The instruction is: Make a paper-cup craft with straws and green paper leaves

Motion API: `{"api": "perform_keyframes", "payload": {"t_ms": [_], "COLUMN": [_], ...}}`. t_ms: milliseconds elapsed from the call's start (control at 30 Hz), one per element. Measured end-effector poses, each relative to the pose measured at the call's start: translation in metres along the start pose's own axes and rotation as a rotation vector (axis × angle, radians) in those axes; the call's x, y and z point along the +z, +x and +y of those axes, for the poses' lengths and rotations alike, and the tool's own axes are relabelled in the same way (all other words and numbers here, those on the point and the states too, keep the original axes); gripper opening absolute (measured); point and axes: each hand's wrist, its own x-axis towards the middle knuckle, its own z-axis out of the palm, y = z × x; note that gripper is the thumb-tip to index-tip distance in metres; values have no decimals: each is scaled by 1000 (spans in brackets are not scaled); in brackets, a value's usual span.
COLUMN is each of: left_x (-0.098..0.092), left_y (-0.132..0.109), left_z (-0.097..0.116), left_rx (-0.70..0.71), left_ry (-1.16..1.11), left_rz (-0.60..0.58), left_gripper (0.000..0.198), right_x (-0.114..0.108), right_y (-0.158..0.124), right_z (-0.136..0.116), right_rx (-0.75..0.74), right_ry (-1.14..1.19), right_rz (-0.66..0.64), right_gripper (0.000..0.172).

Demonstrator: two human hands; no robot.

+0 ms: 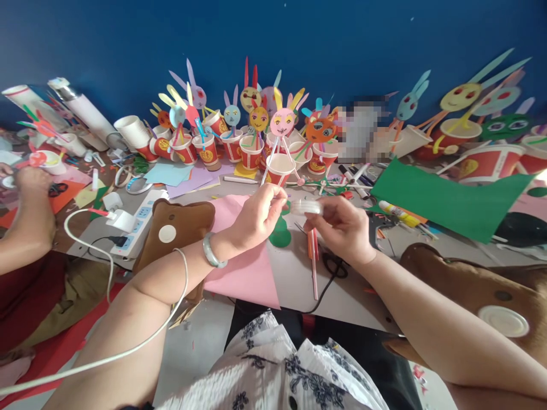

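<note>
In my right hand [348, 228] is a roll of clear tape [306, 206], gripped on its right side between thumb and fingers. My left hand [261, 213] is closed in a pinch just left of the roll; what lies between its fingertips is too small to make out. Right behind my hands stands a red and white paper cup [280, 168] with a pink rabbit face [283, 121] on paper legs above it. Below the hands lie a green paper cutout [280, 234], a sheet of pink paper [243, 279] and narrow paper strips [315, 267].
Several cups with paper animal faces line the blue wall. A white power strip [139, 222] and brown bear-shaped bags [179, 219] lie left and right. Green paper [453, 196] spreads at right. A white cable [128, 348] crosses my left arm. Another person's arm [29, 210] is at far left.
</note>
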Motion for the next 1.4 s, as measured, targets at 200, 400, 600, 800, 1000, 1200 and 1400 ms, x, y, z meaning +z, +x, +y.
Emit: {"api": "perform_keyframes", "payload": {"t_ms": [200,400,600,800,1000,1200,1400], "left_x": [2,1,1,0,2,1,-5], "left_y": [-2,-1,0,-1,-2,-1,0], "left_z": [10,12,13,9,7,12,17], "left_rx": [-68,30,-57,-238,-256,-269,-301], "left_ry": [-212,-186,-278,-415,-467,-483,-578], "left_rz": [-106,-73,-164,-229,-234,-218,-248], "left_gripper": [23,25,22,26,22,22,23], "right_x": [-1,-2,-3,-2,-2,-1,-1], "right_y": [9,7,3,3,3,0,-1], "right_z": [2,2,9,10,9,4,0], "right_rx": [124,111,22,-59,-58,-25,82], "right_ry": [252,182,43,-23,-65,-72,-10], "right_rz": [11,-88,-168,-176,-194,-189,-233], "right_gripper": [30,23,27,32,37,41,43]}}
